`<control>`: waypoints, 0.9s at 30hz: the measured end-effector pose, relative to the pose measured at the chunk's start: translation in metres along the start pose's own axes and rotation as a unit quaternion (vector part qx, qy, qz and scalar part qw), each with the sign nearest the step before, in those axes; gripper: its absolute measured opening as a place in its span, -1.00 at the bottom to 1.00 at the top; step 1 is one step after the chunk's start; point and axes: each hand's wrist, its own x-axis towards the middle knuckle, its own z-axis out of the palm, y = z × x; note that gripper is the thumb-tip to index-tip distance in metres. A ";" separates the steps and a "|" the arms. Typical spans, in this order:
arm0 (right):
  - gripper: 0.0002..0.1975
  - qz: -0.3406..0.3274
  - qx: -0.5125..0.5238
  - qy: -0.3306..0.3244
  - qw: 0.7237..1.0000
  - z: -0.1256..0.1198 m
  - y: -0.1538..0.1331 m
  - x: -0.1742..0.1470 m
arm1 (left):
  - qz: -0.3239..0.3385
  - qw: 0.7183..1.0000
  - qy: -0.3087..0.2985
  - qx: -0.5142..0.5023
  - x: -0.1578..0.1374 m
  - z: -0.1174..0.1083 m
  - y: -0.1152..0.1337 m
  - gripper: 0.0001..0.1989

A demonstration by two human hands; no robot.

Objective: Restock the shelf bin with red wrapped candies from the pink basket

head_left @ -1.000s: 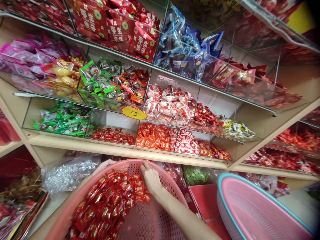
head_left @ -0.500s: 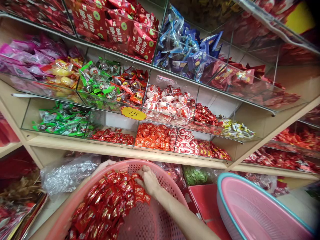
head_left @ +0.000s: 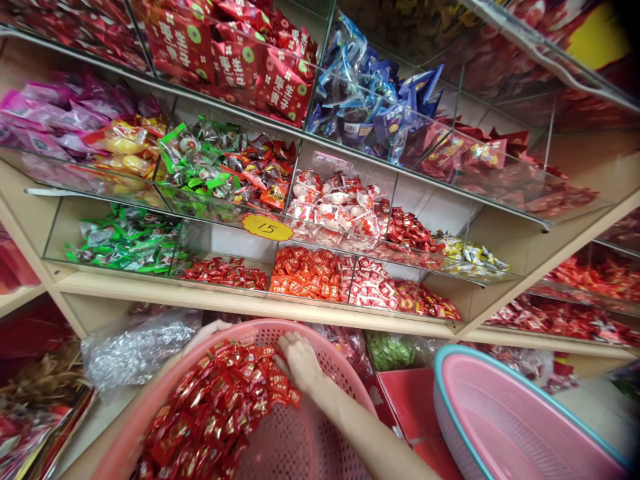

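Note:
A pink perforated plastic basket (head_left: 345,373) tilts in front of me, its far rim close under the shelf edge. Red foil-wrapped candies (head_left: 210,407) fill its left side, with orange-red wrapped ones along the pile's right edge. My left arm runs round the basket's outer left side, and my left hand (head_left: 214,328) grips near the far rim, its fingers partly hidden. Inside the basket, my right hand (head_left: 299,360) rests at the pile's right edge, bent fingers apart and touching the candies; none shows lifted in it.
Shelves with clear dividers hold wrapped candies (head_left: 307,273), above the basket. A yellow tag (head_left: 267,227) reads 15. To the right stands a pink basin with a blue rim (head_left: 443,380), beside a red box (head_left: 413,403). A clear plastic bag (head_left: 140,350) lies left.
My right hand has shifted slightly right and down against the candies. The basket and my left hand look the same.

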 end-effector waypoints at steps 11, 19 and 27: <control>-0.74 -0.034 -0.039 -0.039 0.998 0.001 0.004 -0.010 | -0.013 1.000 0.010 0.001 0.002 -0.004 0.000 -0.33; -0.81 -0.036 -0.037 -0.049 0.998 0.000 0.007 -0.007 | -0.016 1.000 0.026 0.003 -0.002 0.000 0.003 -0.39; -0.86 -0.064 -0.014 -0.050 0.997 -0.008 0.010 -0.008 | -0.021 0.999 0.042 0.009 -0.003 0.001 0.004 -0.40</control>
